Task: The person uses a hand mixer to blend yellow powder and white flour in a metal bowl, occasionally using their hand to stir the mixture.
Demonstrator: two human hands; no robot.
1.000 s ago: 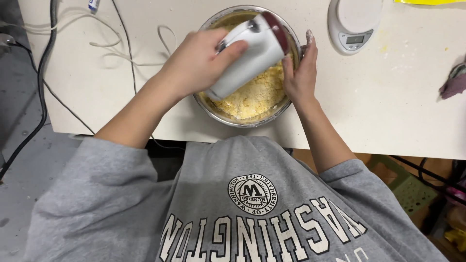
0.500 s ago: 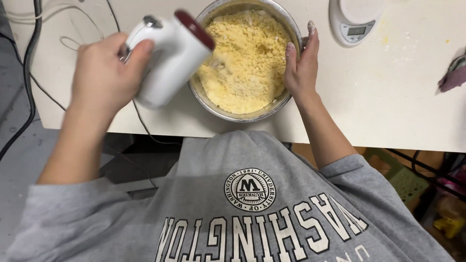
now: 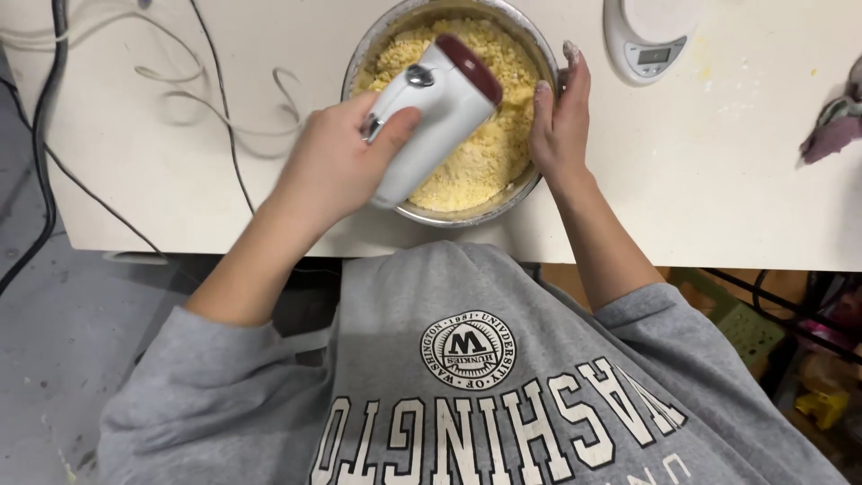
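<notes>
A round metal bowl point(image 3: 368, 54) full of crumbly yellow mixture point(image 3: 489, 153) stands near the front edge of the white table point(image 3: 718, 180). My left hand point(image 3: 337, 166) grips a white hand mixer point(image 3: 431, 112) with a dark red end, held over the bowl's left side; its beaters are hidden below it. My right hand point(image 3: 558, 126) rests against the bowl's right rim, fingers dusted with flour.
A small white digital kitchen scale point(image 3: 648, 36) sits behind the bowl to the right. White and black cables point(image 3: 206, 99) trail over the table's left part. A crumpled purple cloth point(image 3: 835, 126) lies at the right edge. Grey floor shows at left.
My left hand lifted the mixer out to the left of the bowl, then brought it back over the bowl's left side. My right hand stayed on the rim.
</notes>
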